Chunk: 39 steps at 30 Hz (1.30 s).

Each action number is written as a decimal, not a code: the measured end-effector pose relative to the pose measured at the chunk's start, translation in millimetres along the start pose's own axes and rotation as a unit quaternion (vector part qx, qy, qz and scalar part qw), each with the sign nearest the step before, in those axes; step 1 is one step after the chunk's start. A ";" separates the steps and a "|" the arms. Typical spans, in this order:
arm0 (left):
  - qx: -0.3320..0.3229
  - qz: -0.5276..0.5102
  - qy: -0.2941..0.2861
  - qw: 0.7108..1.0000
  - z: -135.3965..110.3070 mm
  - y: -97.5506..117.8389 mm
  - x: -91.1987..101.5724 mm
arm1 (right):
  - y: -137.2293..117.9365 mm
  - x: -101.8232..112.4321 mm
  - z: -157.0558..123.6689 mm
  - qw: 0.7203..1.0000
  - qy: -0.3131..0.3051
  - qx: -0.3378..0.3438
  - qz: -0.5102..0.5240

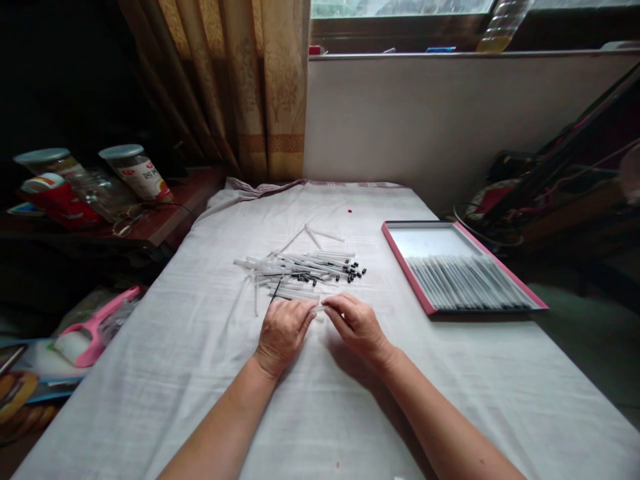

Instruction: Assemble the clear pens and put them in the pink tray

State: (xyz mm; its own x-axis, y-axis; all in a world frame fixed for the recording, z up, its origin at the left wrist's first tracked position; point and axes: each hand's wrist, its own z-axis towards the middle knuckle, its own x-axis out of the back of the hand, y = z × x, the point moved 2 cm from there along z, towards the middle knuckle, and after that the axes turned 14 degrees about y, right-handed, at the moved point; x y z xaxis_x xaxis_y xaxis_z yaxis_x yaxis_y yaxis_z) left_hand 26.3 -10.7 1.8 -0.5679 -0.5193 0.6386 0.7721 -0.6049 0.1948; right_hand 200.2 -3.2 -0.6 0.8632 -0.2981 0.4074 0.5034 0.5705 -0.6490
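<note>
Plain white cloth fills the centre of the frame. On it, at middle, clear plastic tubes with black tips; to the right, a shallow pink-rimmed tray with a grey inside. Upper left, a beige curtain with a tan floral pattern. Lower left, a pink-handled roller.

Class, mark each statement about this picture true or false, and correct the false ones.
1. The left hand and right hand meet just in front of the pile of clear tubes. True.
2. The pink-rimmed tray lies to the left of the hands. False: it lies to their right.
3. A row of tubes fills the near part of the tray. True.
4. The two lidded jars stand on the white cloth. False: they stand on the dark side table at the left.
</note>
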 end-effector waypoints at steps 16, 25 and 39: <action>0.159 -0.049 0.017 0.986 -7.1 -28.7 -0.7 | 33.0 -6.4 34.8 0.903 -0.127 -0.163 -0.378; 0.144 -0.048 0.019 0.988 -6.9 -30.2 -3.3 | 48.6 27.6 22.0 0.937 0.177 -0.300 -0.007; 0.145 -0.052 0.003 0.988 -7.0 -28.8 -3.9 | 28.3 35.1 30.2 0.804 0.360 -0.380 0.281</action>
State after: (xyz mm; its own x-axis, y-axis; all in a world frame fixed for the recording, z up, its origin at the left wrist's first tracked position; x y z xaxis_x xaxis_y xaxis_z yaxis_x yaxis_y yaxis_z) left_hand 4.3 4.5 -11.5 -0.6502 -0.4676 0.5987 0.7576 -0.4577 0.4653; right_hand 243.6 25.5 14.7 0.6234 -0.6787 -0.3883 -0.3325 0.2193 -0.9172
